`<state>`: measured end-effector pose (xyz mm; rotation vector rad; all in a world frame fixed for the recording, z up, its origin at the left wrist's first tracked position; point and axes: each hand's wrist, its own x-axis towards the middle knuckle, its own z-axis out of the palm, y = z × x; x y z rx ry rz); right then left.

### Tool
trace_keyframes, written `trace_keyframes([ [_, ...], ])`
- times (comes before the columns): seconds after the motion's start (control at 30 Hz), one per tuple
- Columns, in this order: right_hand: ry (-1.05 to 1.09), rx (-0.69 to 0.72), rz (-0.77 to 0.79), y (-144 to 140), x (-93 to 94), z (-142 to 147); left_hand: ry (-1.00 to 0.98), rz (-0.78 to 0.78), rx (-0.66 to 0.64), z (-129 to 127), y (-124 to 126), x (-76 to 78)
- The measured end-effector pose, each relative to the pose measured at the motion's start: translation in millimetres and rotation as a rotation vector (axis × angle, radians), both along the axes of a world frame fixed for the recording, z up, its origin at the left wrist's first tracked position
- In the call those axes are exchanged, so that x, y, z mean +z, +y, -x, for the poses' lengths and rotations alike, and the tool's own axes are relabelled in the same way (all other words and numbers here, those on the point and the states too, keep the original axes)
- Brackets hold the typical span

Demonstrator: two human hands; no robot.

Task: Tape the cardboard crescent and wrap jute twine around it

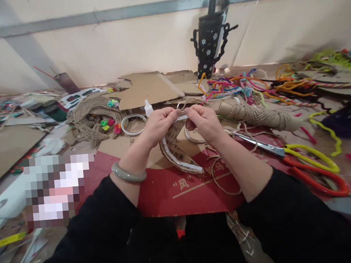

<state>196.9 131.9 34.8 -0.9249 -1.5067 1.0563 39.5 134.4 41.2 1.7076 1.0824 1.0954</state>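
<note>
A curved cardboard piece [177, 149] with dark handwriting hangs below my fingers, a white tape strip [182, 163] along its edge and twine-like cord at its outer rim. My left hand [165, 123] is closed in a pinch on its upper end. Close beside it, my right hand [204, 123] is also closed, fingertips by the tape; what they pinch is hidden. A thin loop of jute twine [225, 190] lies under my right forearm. Partly behind my right hand is a ring-shaped tape roll [194, 137]. Another tape roll [134, 124] lies left of my left hand.
Scissors [274, 150] with yellow and red handles lie right of my forearm, near a twine-wound tube [259, 116]. A white-capped bottle [148, 108], a coiled jute bundle [92, 113] and cardboard scraps [148, 89] lie behind. A black flowered tumbler [208, 44] stands by the wall.
</note>
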Motion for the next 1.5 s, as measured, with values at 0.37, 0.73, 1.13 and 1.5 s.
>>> trace_keyframes([
  [0.37,0.134,-0.016,0.045,0.2,0.6,0.6,-0.071,0.035,0.078,-0.8,-0.3,1.3],
  [0.73,0.218,-0.091,0.041,5.5,-3.9,-1.8,-0.217,0.139,0.096,-3.1,-1.8,3.2],
  [1.13,0.240,-0.073,0.109,4.8,-1.0,1.7,-0.252,0.116,0.104,-3.2,-1.0,1.0],
  [1.5,0.228,-0.003,0.152,0.0,-1.8,4.3,-0.268,0.112,0.146,-2.3,1.3,0.8],
])
